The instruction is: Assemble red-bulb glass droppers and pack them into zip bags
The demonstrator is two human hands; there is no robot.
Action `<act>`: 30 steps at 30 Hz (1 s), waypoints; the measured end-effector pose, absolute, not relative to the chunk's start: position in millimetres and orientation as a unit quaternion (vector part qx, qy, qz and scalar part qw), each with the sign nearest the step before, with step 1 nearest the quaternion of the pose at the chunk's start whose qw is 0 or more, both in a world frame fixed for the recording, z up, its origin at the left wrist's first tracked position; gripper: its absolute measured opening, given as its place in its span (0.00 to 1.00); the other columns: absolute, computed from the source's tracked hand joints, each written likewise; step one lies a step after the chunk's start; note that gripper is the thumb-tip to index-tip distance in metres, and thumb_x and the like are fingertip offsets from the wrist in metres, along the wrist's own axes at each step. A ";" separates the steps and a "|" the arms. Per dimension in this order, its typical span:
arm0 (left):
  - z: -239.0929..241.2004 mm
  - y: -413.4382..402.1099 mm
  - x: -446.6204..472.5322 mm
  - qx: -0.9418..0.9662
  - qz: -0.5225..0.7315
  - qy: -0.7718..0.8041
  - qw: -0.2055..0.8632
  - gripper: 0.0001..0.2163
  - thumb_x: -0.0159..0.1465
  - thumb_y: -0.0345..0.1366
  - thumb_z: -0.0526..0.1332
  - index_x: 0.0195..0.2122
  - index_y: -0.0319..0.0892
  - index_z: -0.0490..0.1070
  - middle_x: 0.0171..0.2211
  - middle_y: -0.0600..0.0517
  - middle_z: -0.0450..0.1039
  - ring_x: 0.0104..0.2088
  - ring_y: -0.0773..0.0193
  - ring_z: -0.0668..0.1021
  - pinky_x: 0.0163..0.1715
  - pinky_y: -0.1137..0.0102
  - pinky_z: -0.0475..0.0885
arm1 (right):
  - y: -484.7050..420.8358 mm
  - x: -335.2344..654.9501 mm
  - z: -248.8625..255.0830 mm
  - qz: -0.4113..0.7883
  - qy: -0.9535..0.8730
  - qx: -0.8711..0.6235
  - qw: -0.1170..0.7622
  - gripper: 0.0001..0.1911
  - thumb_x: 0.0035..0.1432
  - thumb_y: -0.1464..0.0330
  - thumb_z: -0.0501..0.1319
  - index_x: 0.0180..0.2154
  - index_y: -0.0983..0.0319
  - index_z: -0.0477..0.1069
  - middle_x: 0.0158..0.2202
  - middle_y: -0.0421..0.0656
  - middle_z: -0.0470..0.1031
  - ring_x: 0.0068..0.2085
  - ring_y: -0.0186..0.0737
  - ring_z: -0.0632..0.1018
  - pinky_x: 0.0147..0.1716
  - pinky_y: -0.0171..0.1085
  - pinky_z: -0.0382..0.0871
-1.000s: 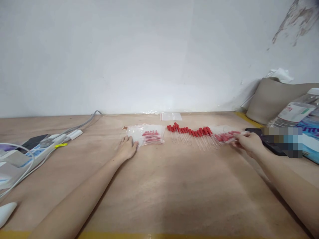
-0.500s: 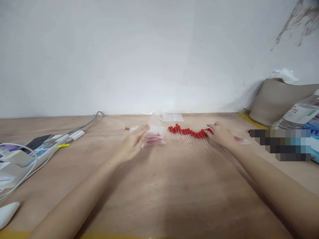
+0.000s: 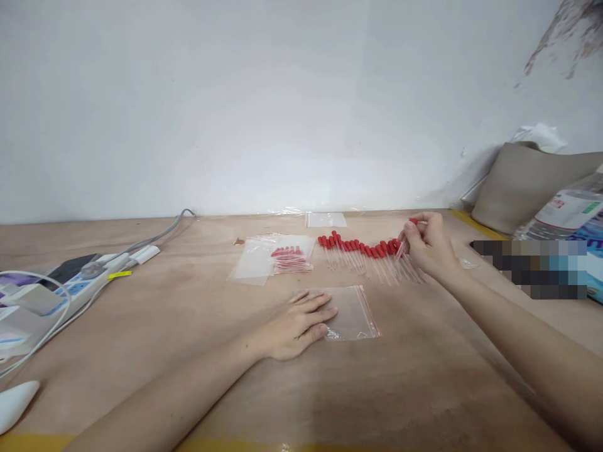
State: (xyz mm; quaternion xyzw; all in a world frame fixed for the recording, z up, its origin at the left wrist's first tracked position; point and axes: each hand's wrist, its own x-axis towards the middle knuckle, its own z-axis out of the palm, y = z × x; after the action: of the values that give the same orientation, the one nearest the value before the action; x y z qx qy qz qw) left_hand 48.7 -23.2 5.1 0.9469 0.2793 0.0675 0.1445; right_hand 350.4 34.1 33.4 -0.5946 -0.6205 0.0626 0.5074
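My left hand (image 3: 301, 323) lies flat on the wooden table with its fingers outstretched, pressing the left part of a clear zip bag (image 3: 351, 314). My right hand (image 3: 429, 245) is pinched around a dropper with a red bulb (image 3: 413, 221), just above the right end of a row. That row of droppers (image 3: 362, 250) has red bulbs toward the wall and thin clear stems toward me. Left of the row, several red-bulbed droppers (image 3: 291, 258) lie on or inside a bag; which one I cannot tell. Clear bags (image 3: 252, 263) lie beside them.
A flat bag (image 3: 326, 220) rests by the wall. On the left are a power strip (image 3: 80, 285) with cables and a white object (image 3: 16, 402) at the edge. A grey container (image 3: 527, 182) and a plastic bottle (image 3: 560, 216) stand on the right.
My left hand has come from the bag stack toward me, and a clear bag now lies flat under it. My right hand has lifted a dropper at the row's right end.
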 end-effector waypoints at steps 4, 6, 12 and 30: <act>3.2 -24.4 50.4 0.943 0.088 0.286 0.145 0.19 0.66 0.41 0.44 0.59 0.51 0.50 0.61 0.52 0.46 0.61 0.59 0.51 0.58 0.56 0.47 | 7.8 330.6 8.4 0.262 -0.537 -0.518 0.612 0.16 0.54 0.55 0.53 0.37 0.57 0.51 0.24 0.35 0.68 0.16 0.30 0.67 0.14 0.31 0.60; 1.7 -24.4 50.6 0.942 0.095 0.286 0.147 0.20 0.66 0.41 0.45 0.59 0.51 0.50 0.61 0.52 0.46 0.61 0.59 0.51 0.58 0.56 0.47 | 1.2 323.2 -5.3 0.321 -0.503 -0.506 0.623 0.19 0.51 0.54 0.56 0.35 0.57 0.51 0.24 0.34 0.67 0.17 0.30 0.68 0.14 0.30 0.62; 0.4 -24.0 50.2 0.939 0.103 0.292 0.149 0.20 0.65 0.42 0.46 0.59 0.51 0.52 0.61 0.51 0.47 0.61 0.59 0.52 0.58 0.56 0.46 | -4.6 313.0 -11.4 0.422 -0.407 -0.501 0.637 0.20 0.47 0.55 0.60 0.33 0.57 0.52 0.23 0.34 0.67 0.20 0.31 0.72 0.17 0.32 0.67; 2.8 -25.0 53.2 0.930 0.132 0.306 0.156 0.26 0.64 0.41 0.49 0.61 0.48 0.42 0.61 0.48 0.47 0.60 0.56 0.54 0.57 0.56 0.51 | -28.1 307.7 -3.8 0.585 -0.603 -0.347 0.418 0.12 0.53 0.61 0.58 0.36 0.57 0.56 0.32 0.37 0.71 0.20 0.30 0.71 0.18 0.32 0.65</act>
State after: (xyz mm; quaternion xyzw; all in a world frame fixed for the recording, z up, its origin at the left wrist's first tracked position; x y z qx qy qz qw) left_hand 53.2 -25.0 2.8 0.9297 0.3064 0.1316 0.1564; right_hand 307.7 -28.1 -3.8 -0.3468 -0.6026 0.5847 0.4181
